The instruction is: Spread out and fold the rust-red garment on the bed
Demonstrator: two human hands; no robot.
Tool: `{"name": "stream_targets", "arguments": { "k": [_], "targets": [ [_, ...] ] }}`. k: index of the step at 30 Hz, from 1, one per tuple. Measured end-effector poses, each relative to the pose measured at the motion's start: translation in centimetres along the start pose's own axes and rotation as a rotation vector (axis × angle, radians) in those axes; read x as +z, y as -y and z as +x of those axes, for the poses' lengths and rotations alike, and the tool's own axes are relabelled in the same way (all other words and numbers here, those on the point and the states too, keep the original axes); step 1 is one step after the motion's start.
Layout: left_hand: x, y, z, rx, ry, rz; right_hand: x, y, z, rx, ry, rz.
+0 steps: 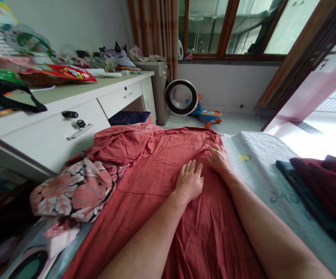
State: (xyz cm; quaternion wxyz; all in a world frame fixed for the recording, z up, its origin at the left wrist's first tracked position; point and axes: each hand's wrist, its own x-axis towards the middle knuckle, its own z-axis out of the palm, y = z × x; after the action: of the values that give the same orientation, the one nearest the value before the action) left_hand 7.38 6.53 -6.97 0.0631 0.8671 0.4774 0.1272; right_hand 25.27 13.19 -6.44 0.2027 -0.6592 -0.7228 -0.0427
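A red garment (pixel 156 174) lies spread over a light blue bed cover, with creases running along its near right part. My left hand (pixel 189 180) rests palm down on the middle of it, fingers stretched out. Further forward, my right hand (pixel 218 159) lies on the cloth close to its right edge, fingers slightly bent and apart. The garment's far left part (pixel 121 143) is bunched up. Beside that bunch sits a crumpled floral cloth (pixel 74 190) in pink, black and cream.
Folded dark clothes (pixel 324 190) are stacked on the bed cover (pixel 261 162) at the right. Along the left runs a white desk (pixel 121 95) loaded with packets and bags. Beyond it stands a washing machine (pixel 157 89) with its round door (pixel 181 97) open, near a blue ride-on toy (pixel 205 112).
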Motion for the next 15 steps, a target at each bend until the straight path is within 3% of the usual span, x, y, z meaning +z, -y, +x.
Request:
{"name": "stream_targets", "arguments": {
  "k": [4,15],
  "targets": [
    [-0.04,-0.09,-0.07,-0.002,-0.016,0.013,0.54,0.06,0.14,-0.177,0.091,0.136],
    [-0.27,-0.14,-0.07,-0.007,0.001,0.01,0.54,-0.1,0.5,-0.107,0.164,0.042]
  ]
}}
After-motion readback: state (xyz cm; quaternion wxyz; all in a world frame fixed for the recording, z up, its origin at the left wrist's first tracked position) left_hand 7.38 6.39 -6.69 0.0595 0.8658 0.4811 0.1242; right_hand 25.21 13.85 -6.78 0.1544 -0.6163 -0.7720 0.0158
